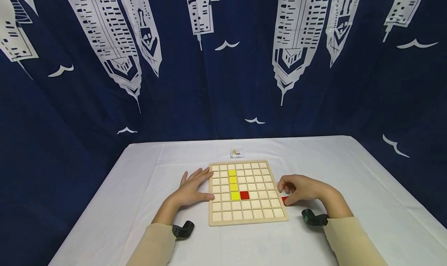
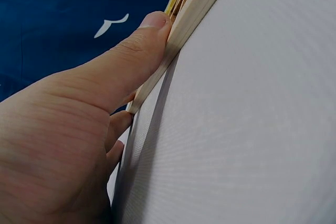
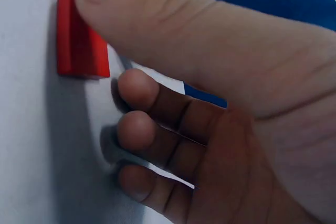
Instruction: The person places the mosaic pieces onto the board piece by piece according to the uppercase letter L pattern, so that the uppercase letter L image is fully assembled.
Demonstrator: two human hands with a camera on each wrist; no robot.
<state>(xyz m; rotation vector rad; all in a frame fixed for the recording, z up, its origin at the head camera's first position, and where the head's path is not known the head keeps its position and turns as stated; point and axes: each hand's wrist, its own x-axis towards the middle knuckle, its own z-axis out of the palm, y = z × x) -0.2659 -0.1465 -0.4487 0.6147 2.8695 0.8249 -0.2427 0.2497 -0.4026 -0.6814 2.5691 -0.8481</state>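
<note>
A wooden grid board [image 1: 248, 221] with pale square cells lies on the white table. Several yellow tiles [image 1: 233, 187] form a column in it, and a red tile [image 1: 245, 195] sits right of the lowest one. My left hand [image 1: 190, 191] rests at the board's left edge, thumb and fingers extended; in the left wrist view its thumb [image 2: 142, 40] touches the wooden rim. Beside the board's right edge, my right hand [image 1: 307, 187] holds another red tile [image 3: 81, 45] under its thumb. The index finger is hidden behind the thumb in the right wrist view; the other fingers curl near the cloth.
A small card [image 1: 237, 153] printed with a coloured grid lies beyond the board. The white tablecloth [image 1: 167, 161] spreads around it. Behind hangs a dark blue curtain [image 1: 213, 83] with white buildings and birds. Black devices [image 1: 183, 230] are worn on both wrists.
</note>
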